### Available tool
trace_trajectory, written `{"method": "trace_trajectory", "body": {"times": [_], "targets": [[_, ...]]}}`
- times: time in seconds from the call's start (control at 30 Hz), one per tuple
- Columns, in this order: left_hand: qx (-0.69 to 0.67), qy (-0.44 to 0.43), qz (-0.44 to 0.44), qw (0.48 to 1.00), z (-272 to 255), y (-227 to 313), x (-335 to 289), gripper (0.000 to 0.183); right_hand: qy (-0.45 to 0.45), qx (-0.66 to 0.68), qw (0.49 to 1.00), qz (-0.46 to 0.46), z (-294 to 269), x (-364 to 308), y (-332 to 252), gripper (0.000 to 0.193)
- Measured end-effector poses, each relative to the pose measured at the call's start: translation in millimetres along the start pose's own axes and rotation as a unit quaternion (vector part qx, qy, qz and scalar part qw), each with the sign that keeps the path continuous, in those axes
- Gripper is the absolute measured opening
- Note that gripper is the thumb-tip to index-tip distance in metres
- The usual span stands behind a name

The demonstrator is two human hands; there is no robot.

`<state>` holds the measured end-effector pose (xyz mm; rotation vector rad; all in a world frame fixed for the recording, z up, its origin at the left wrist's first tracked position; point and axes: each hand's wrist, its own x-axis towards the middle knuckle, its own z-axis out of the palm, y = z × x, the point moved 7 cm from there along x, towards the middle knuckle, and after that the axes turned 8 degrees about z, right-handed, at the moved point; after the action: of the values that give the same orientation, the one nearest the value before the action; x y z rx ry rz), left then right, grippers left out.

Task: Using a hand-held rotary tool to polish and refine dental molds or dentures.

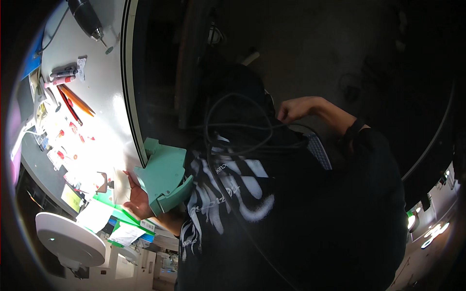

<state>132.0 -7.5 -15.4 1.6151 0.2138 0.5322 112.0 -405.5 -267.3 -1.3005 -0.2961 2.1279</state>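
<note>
At the left, my left hand (139,202) is beside a mint-green, fan-shaped plastic holder (165,169) at the table's edge. Its fingers are apart and stretched out, near a pale, overexposed block (120,186). Part of that forearm is hidden behind the green holder. My right hand (293,109) is down by my side, over the dark area, with the fingers curled in. What it holds, if anything, is hidden. Between the hands is my black shirt (310,218) with white print.
On the brightly lit table (104,97) lie a dark rotary handpiece (90,19), orange pencil-like tools (77,101), markers (60,81) and small red pieces (73,127). A round white lamp (70,237) stands near green trays (131,224). A black cable (208,121) loops across my front.
</note>
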Motion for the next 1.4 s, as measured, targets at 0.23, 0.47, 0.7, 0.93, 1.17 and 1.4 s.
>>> {"method": "trace_trajectory", "body": {"times": [0.23, 0.47, 0.7, 0.93, 1.17, 1.4], "targets": [[-0.001, -0.003, 0.003, 1.000, -7.4, 1.5, 5.5, 0.063, 0.316, -0.163, 0.934, 0.007, -11.2, 9.2, -20.0, 0.030], [-0.004, -0.004, 0.005, 1.000, -10.9, -1.7, 10.5, 0.063, 0.308, -0.217, 0.926, -0.013, -56.3, -1.4, -19.8, 0.034], [0.007, 0.000, -0.003, 1.000, -17.1, -0.3, 8.3, 0.064, 0.279, -0.253, 0.925, -0.040, -107.8, -36.3, -70.5, 0.031], [0.022, 0.016, -0.001, 1.000, -30.4, 4.9, 1.1, 0.064, 0.383, -0.240, 0.880, -0.143, -138.1, -26.3, -110.3, 0.040], [0.030, 0.047, -0.020, 0.998, -51.2, 1.5, -21.6, 0.065, 0.282, -0.207, 0.936, -0.035, -149.7, 3.6, -116.3, 0.047], [0.029, 0.059, -0.018, 0.998, -55.1, 1.4, -30.7, 0.065, 0.305, -0.117, 0.937, -0.121, -143.6, -16.7, -92.4, 0.049]]}}
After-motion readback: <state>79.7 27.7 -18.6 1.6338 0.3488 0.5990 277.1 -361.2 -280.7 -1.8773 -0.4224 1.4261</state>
